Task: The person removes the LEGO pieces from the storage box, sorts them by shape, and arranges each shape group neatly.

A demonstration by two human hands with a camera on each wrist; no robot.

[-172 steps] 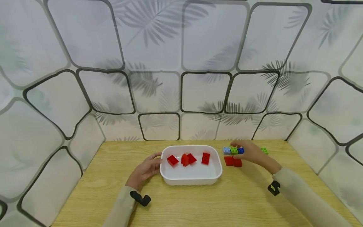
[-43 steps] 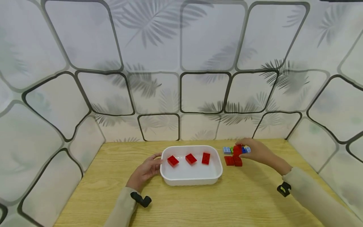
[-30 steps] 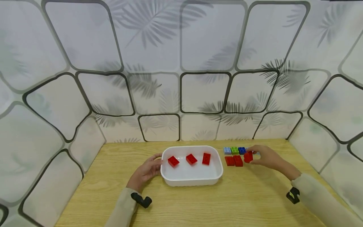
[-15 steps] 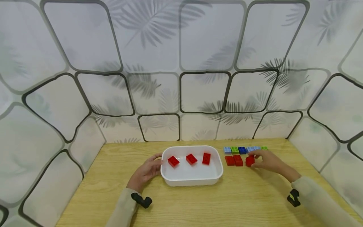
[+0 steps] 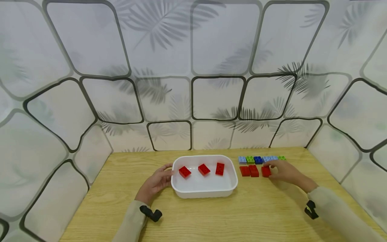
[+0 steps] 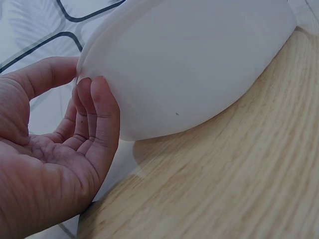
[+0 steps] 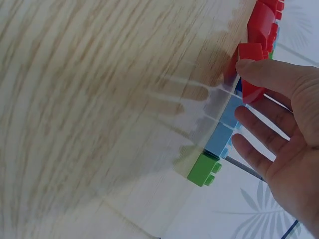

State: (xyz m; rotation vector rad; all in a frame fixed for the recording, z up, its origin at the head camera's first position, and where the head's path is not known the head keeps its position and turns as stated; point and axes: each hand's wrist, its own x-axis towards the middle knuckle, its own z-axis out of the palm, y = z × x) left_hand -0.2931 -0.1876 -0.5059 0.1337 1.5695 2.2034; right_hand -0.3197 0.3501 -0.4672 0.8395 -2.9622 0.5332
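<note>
My right hand [image 5: 282, 170] pinches a red building brick [image 5: 266, 171] between thumb and fingers. In the right wrist view the thumb lies on the near side of this red brick [image 7: 250, 51]. To its left, across a small gap, two red bricks [image 5: 245, 171] stand side by side on the table. My left hand [image 5: 157, 183] holds the left edge of a white plastic tray [image 5: 204, 194]. The left wrist view shows bent fingers [image 6: 102, 107] against the wall of the tray [image 6: 184, 69]. Inside the tray lie three loose red bricks [image 5: 204, 169].
Behind the red bricks runs a row of studded bricks: light blue [image 5: 242, 160], green [image 5: 250, 160], dark blue [image 5: 258, 160], more light blue [image 5: 273, 158] and green [image 5: 282, 158]. A patterned wall covering [image 5: 169, 134] rises at the back and sides of the wooden table [image 5: 193, 220].
A red brick has left the tray in my right hand. Passing over the coloured row, it moved right, then down beside the two red bricks. My left hand stays at the tray.
</note>
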